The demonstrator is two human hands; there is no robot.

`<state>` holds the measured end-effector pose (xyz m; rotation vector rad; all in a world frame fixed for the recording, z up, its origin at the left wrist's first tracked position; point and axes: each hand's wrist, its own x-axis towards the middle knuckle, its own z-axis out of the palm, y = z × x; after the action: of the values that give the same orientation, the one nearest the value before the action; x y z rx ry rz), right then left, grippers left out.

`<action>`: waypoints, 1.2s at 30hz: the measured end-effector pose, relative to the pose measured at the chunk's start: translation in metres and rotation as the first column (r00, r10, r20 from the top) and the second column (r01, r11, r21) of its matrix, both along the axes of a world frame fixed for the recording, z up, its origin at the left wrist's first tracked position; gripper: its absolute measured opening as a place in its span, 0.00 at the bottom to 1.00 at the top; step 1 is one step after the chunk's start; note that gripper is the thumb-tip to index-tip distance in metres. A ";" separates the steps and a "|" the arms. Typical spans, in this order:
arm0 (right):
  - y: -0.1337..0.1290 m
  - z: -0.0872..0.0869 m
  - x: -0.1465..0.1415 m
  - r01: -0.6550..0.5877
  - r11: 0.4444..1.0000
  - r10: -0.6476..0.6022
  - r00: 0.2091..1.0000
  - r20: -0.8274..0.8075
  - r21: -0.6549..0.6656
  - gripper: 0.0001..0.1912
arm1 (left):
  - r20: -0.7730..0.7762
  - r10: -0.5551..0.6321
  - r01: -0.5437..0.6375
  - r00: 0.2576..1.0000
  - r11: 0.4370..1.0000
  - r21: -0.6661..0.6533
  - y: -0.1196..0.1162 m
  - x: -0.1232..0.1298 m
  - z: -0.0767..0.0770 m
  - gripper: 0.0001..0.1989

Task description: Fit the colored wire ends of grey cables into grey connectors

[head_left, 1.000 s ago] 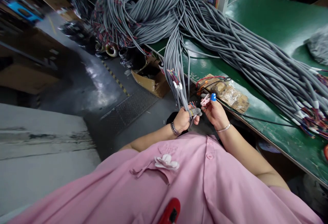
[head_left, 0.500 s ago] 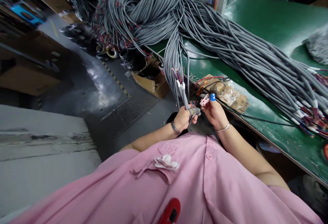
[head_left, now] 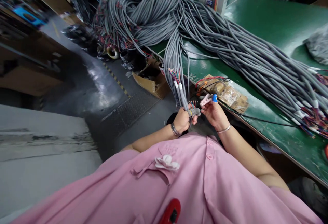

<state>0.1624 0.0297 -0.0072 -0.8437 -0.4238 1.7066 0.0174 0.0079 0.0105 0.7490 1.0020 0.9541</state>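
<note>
"Two hands logged, near frame centre. Left?"

"My left hand (head_left: pixel 182 119) is closed around grey multicore cables (head_left: pixel 182 97), just right of frame centre. One digit wears a grey finger sleeve (head_left: pixel 195 112); coloured wire ends (head_left: pixel 192 105) fan out above it."

"Right?"

"My right hand (head_left: pixel 214 115), just beside it: thumb, under a blue cap (head_left: pixel 214 98), and finger pinched on a small pink clip-like piece (head_left: pixel 205 100). Whether it touches the wires, cannot tell."

"Surroundings?"

"Heaped grey cable bundle (head_left: pixel 153 15), top centre, partly on the green table (head_left: pixel 258 15). Taped wooden block (head_left: pixel 239 101), right of centre, near the table edge."
</note>
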 end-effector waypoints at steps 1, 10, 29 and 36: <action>0.000 -0.001 0.001 -0.011 1.000 0.011 1.000 -0.011 -0.004 0.26 | 0.003 0.003 -0.003 1.000 1.000 0.002 -0.002 -0.001 0.000 0.19; -0.002 0.005 0.007 -0.069 0.997 0.068 0.997 0.044 0.037 0.22 | -0.001 0.018 -0.018 1.000 0.997 0.081 -0.013 -0.008 -0.002 0.19; 0.003 0.002 -0.006 0.092 0.996 -0.092 0.996 -0.005 0.013 0.19 | -0.085 0.149 -0.134 0.985 0.978 0.161 -0.005 0.007 -0.002 0.18; 0.001 0.001 -0.006 0.094 0.995 -0.094 0.995 -0.014 -0.019 0.20 | -0.098 0.133 -0.118 0.986 0.982 0.148 -0.008 0.005 -0.006 0.18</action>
<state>0.1562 0.0306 -0.0061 -0.8512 -0.3535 1.6308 0.0223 -0.0004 0.0045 0.8712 1.0932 1.1129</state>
